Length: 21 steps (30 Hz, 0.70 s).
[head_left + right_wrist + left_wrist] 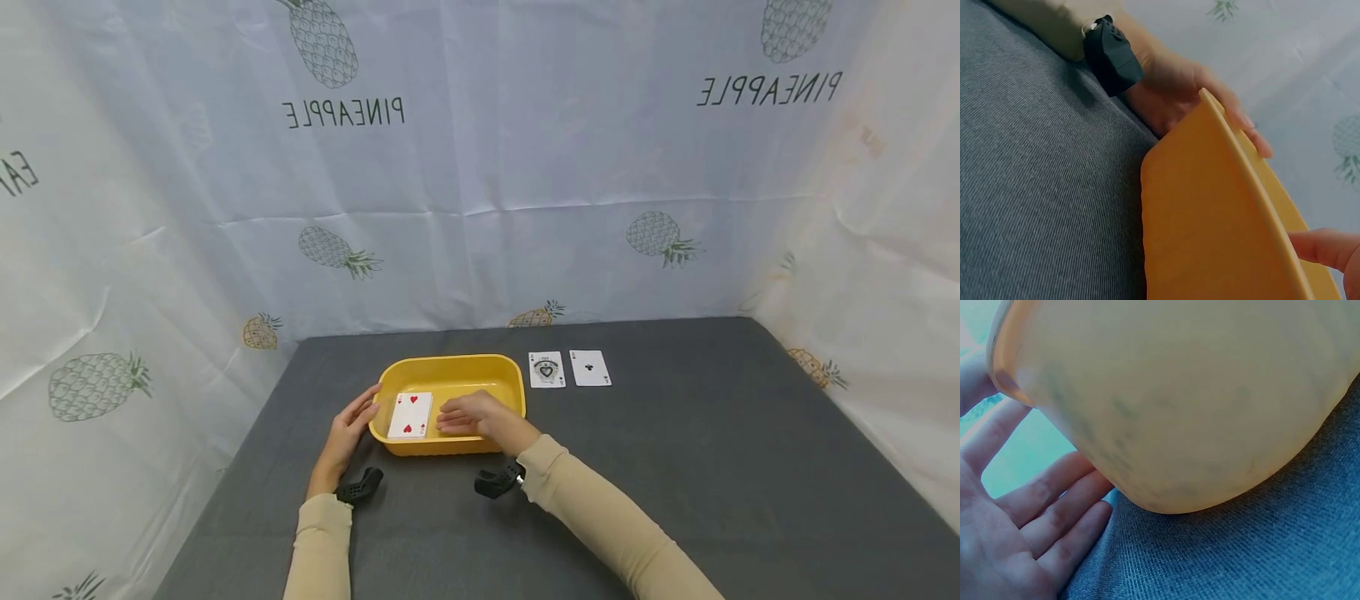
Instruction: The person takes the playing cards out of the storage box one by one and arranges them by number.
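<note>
Sleeves (615,517), beige, 2: nearest, on the near side of the yellow tray, 1 to each arm.

Wrist devices (498,482), black, 2: worn 1 per wrist, before the tray's near side.

Left hand (351,427), 1: at the tray's left end. Grip loosely spread, fingers fairly straight against the outer wall, thumb near the rim; tray touched rather than clasped.

Right hand (480,413), 1: reaching over the tray's near right corner, into its hollow. Grip relaxed, fingers extended close together; nothing seen held.

Tray (450,365), yellow, 1: rounded oblong with raised walls, set on the counter.

Heart card (411,414), 1: 2 red hearts, face up inside the tray, towards its left end, just left of the right hand's fingertips. Cards beneath it: cannot tell.

Emblem card (547,369), 1: ornate black centre, face up, just right of the tray's far right corner.

Club card (590,367), 1: single black club, face up, farther right of the tray, beside the emblem card.

Counter (675,450): dark grey cloth, under the tray.

Curtain (480,158): white, pineapple-printed, behind the tray.
</note>
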Motion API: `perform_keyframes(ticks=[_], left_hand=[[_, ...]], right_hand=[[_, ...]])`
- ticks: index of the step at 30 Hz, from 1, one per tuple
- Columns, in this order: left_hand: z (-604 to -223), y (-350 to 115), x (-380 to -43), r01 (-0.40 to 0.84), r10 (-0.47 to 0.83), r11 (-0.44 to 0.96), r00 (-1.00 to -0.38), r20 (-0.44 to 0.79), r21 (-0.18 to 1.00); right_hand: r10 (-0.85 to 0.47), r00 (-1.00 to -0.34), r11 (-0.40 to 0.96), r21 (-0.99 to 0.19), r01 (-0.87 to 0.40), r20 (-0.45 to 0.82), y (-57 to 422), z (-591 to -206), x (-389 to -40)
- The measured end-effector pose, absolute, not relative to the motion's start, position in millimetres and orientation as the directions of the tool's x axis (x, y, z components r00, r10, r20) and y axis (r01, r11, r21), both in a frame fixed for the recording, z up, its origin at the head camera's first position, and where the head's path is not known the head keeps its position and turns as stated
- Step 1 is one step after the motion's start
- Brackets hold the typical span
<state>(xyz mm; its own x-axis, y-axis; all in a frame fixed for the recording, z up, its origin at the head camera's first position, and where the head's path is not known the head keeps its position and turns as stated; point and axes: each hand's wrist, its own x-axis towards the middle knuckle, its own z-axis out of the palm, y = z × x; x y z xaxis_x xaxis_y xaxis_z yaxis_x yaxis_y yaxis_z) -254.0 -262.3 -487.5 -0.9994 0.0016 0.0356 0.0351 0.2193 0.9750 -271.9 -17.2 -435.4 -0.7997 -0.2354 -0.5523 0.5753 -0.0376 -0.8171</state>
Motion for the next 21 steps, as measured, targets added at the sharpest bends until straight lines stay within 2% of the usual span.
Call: perform_keyframes(ticks=[5,12,21], left_hand=[[-490,-262,-253,0.098,0.005,0.208,-0.995,0.099,0.973],[-485,-260,-254,0.001,0.003,0.214,-1.0,0.0,0.977],[-483,-260,-254,-0.02,0.009,0.202,-1.0,-0.022,0.979]], right_hand=[[-0.225,-0.788,-0.062,-0.799,0.598,-0.572,-25,-437,-273],[-0.195,-0.778,-0.089,-0.779,0.621,-0.597,-34,-437,-274],[-0.197,-0.765,-0.13,-0.757,0.64,-0.613,-41,-438,-274]])
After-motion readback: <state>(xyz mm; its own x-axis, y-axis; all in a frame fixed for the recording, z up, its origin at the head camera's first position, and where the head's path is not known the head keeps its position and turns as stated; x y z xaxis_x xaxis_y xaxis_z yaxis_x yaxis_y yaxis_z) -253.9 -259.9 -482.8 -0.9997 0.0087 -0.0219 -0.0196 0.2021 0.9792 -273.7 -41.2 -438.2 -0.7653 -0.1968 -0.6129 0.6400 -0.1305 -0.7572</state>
